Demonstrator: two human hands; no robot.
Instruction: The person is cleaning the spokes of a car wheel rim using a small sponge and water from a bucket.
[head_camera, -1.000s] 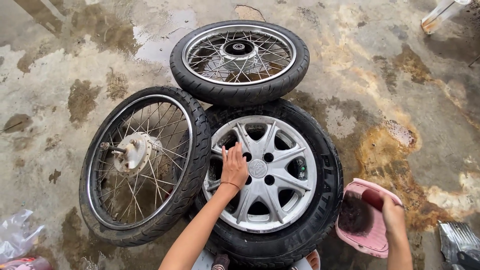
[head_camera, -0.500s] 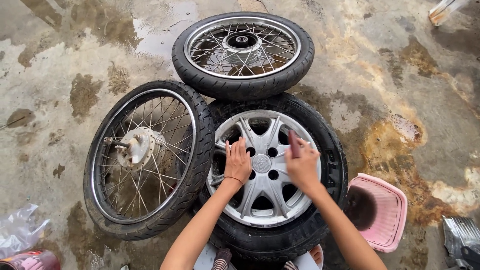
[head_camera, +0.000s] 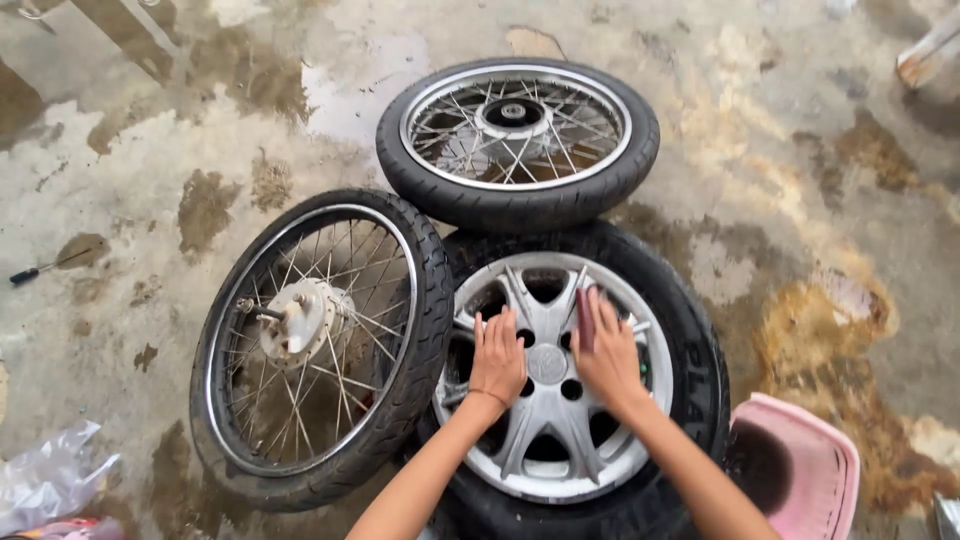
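Note:
A car wheel with a silver multi-spoke alloy rim (head_camera: 552, 440) in a black tyre (head_camera: 690, 350) lies flat on wet concrete. My left hand (head_camera: 497, 355) rests palm-down on the rim left of the hub, fingers together. My right hand (head_camera: 605, 345) presses a small dark reddish pad (head_camera: 585, 318) against a spoke right of the hub. A spoked motorcycle wheel (head_camera: 320, 340) leans on the car tyre's left side. Another spoked motorcycle wheel (head_camera: 517, 140) lies against its far edge.
A pink plastic basin (head_camera: 810, 465) holding dark liquid sits at the lower right. A screwdriver (head_camera: 40, 268) lies on the stained concrete at the far left. Crumpled clear plastic (head_camera: 50, 480) is at the bottom left. A pale object (head_camera: 925, 55) pokes in top right.
My right hand left the pink basin, came onto the alloy rim with the dark pad, and now presses it on a spoke. My left hand stayed on the rim.

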